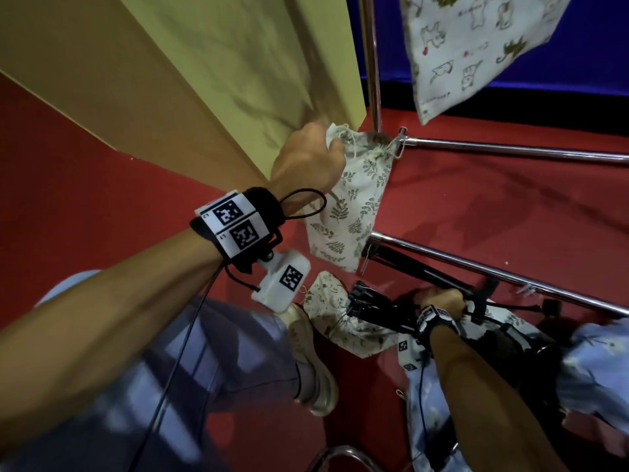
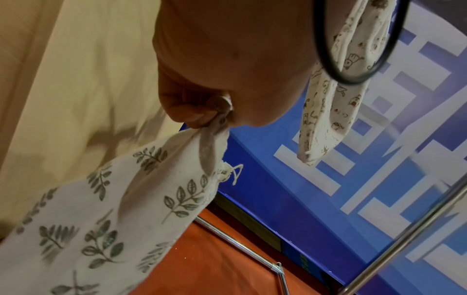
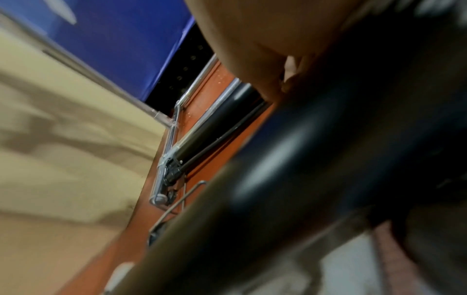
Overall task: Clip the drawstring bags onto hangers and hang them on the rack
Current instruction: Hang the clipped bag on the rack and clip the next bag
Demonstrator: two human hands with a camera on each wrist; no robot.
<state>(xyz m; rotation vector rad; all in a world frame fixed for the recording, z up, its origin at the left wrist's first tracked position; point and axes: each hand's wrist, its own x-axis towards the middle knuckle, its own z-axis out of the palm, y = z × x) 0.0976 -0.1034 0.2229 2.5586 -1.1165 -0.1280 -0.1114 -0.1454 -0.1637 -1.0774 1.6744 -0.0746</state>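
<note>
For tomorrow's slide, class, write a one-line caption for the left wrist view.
Left hand pinches the top corner of a leaf-print drawstring bag; a cat-print bag hangs beyond.

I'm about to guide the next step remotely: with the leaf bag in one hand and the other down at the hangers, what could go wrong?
1. The left hand pinches only a top corner of the leaf-print bag; it may slip free.
2. The right hand grips into a tangled pile of black hangers; several might lift together.
3. Another bag under the pile could snag.

Red floor (image 1: 102,172), beige wall (image 1: 190,63), blue panel (image 2: 265,199).
</note>
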